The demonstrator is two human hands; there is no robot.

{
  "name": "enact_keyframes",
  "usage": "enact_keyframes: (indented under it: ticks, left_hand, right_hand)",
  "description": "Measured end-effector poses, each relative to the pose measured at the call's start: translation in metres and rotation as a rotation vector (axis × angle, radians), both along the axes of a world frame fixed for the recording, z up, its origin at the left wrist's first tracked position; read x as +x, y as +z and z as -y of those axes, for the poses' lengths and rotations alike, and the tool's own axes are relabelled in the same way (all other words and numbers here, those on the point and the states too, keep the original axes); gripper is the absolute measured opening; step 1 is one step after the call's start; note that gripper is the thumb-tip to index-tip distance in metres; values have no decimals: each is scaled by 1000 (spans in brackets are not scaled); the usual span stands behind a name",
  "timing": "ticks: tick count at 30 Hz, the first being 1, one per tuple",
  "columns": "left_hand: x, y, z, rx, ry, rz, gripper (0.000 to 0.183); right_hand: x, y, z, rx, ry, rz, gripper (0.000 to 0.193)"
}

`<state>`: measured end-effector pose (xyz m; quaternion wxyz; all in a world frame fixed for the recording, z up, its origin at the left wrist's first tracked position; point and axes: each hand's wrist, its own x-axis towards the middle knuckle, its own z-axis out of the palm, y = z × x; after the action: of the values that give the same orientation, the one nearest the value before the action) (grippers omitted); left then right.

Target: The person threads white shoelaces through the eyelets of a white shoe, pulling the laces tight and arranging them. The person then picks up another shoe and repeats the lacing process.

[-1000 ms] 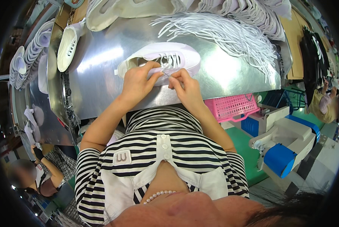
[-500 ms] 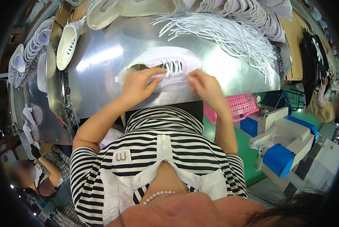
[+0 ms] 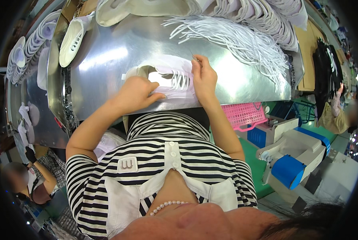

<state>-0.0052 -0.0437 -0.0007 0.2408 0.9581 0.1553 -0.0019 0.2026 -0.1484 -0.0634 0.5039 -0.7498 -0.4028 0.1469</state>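
A pale lilac-white shoe upper (image 3: 172,64) lies on its side on the metal table in front of me, its opening to the left. White lace (image 3: 180,80) runs in several crossings over its eyelets. My left hand (image 3: 137,92) grips the edge of the upper near the opening, thumb and fingers pinching it. Beside the toe end, my right hand (image 3: 204,78) is closed in a pinch. A thin, dark, needle-like metal tool (image 3: 192,53) sticks up from its fingertips; its lower part is hidden by the hand.
A heap of loose white laces (image 3: 243,42) covers the table's far right. Stacked uppers (image 3: 263,20) line the back, and one laced upper (image 3: 72,42) lies at the left edge. A pink basket (image 3: 245,116) and a blue-and-grey machine (image 3: 295,160) stand right. Another person (image 3: 39,180) works behind left.
My right hand has shifted left and up along the toe end, with the thin tool now showing. My left hand has moved slightly left and down along the opening's edge.
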Motion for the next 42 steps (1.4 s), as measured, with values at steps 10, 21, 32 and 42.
enact_keyframes:
  ticks: [10, 21, 32, 42]
  left_hand:
    - [-25, -13, 15, 161, 56, 500, 31]
    - [-75, -59, 44, -1740, 866, 930, 63]
    - [-131, 36, -214, 395, 1119, 59, 50]
    - [-102, -86, -330, 393, 975, 426, 56]
  right_hand:
    - [0, -6, 2, 0, 8, 8, 20]
    - [-41, 15, -43, 71, 340, -571, 17]
    - [43, 25, -129, -123, 374, 836, 27]
    - [71, 7, -144, -124, 484, 920, 15]
